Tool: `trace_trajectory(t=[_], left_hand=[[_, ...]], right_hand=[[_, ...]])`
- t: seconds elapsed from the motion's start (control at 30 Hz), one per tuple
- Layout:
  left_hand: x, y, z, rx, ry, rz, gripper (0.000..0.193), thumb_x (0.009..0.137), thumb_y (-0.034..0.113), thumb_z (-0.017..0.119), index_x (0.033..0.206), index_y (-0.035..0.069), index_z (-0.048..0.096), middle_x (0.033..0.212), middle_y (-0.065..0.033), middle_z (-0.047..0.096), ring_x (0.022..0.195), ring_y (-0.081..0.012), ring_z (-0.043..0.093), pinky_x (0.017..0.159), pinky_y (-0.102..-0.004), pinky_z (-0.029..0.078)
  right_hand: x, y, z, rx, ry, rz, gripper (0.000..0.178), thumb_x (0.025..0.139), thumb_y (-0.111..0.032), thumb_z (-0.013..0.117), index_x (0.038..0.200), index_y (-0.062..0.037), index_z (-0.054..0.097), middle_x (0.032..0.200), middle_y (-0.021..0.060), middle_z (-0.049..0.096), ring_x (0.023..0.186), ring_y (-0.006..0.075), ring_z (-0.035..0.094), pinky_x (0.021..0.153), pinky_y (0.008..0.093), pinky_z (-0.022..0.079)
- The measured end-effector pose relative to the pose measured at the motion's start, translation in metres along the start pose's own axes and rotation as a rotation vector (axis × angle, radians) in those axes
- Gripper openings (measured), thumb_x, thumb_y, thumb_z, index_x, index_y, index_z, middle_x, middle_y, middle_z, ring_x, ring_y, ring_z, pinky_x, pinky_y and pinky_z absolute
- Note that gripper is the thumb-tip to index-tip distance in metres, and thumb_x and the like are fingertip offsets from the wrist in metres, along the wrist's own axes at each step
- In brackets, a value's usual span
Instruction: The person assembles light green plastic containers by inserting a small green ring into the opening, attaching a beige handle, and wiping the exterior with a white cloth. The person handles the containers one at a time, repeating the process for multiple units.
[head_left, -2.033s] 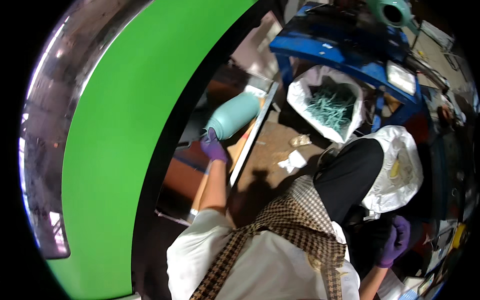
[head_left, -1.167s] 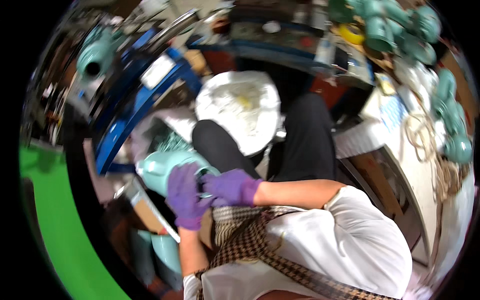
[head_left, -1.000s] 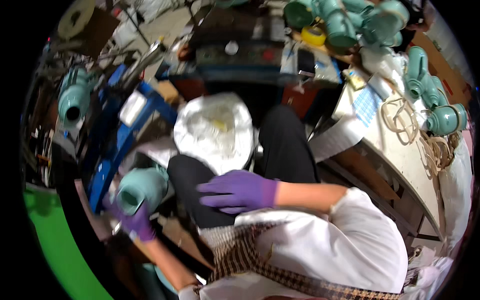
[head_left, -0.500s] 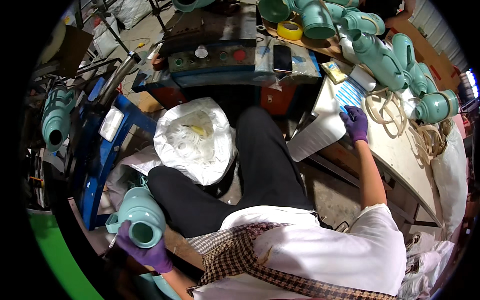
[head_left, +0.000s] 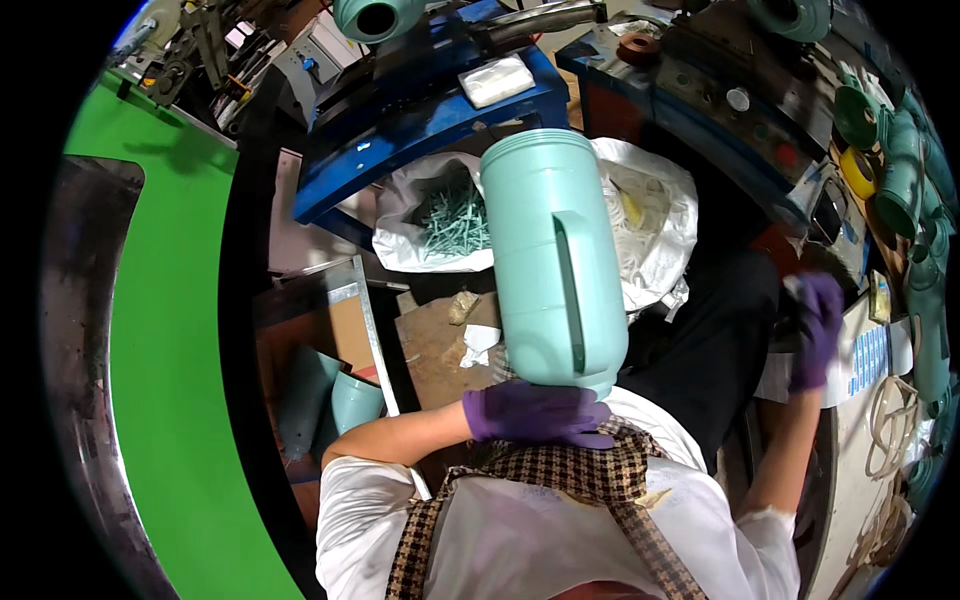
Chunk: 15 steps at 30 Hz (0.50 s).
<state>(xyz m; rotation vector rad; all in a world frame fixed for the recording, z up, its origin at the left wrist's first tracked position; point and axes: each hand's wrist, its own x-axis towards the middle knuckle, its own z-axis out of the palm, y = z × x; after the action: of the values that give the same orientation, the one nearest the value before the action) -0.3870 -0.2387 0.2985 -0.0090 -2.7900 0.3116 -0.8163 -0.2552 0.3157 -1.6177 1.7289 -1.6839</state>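
Left hand (head_left: 535,412), purple glove: fingers laid along and gripping the narrow end of a teal jug (head_left: 525,270). Jug is in front of the torso, ridged broad end away from the body, handle (head_left: 595,310) on its right side. Right hand (head_left: 820,330), also gloved, blurred, well apart at the right, near the pale surface (head_left: 850,450); fingers bent, a small pale patch at the tips, cannot tell whether they grip anything. Beyond the jug, partly hidden by it: one white sack (head_left: 393,228) with teal strips (head_left: 460,222), another sack (head_left: 677,200) with white strips (head_left: 635,250). On the surface: blue-and-white sheet (head_left: 868,360), loop of beige strap (head_left: 890,425). Yellow tape roll (head_left: 857,172) farther off, beside more teal jugs (head_left: 900,180).
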Motion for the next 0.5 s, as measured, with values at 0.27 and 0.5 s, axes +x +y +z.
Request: trace_trajectory(t=[0.27,0.5], left_hand=[[-0.009,-0.008,0.001,-0.46,-0.039,-0.093,0.04,0.097,0.017,0.054,0.136,0.005,0.058,0.139,-0.0083,0.057,0.119,-0.0215,0.059,0.106,-0.0363,0.048],[-0.021,-0.006,-0.067,0.01,0.141,-0.359,0.062,0.091,0.032,0.066,0.147,0.016,0.046,0.139,-0.0105,0.057,0.132,-0.0251,0.053,0.115,-0.0434,0.039]], right_hand=[[0.092,-0.113,0.246,0.172,-0.85,-0.037,0.027,0.086,-0.029,0.075,0.094,-0.0028,0.071,0.098,0.0138,0.06,0.084,0.0258,0.059,0.081,0.0352,0.049],[0.108,-0.059,0.324,0.049,-0.392,-0.127,0.064,0.078,-0.044,0.082,0.122,-0.0034,0.06,0.116,0.0168,0.057,0.105,0.0319,0.057,0.094,0.0396,0.048]])
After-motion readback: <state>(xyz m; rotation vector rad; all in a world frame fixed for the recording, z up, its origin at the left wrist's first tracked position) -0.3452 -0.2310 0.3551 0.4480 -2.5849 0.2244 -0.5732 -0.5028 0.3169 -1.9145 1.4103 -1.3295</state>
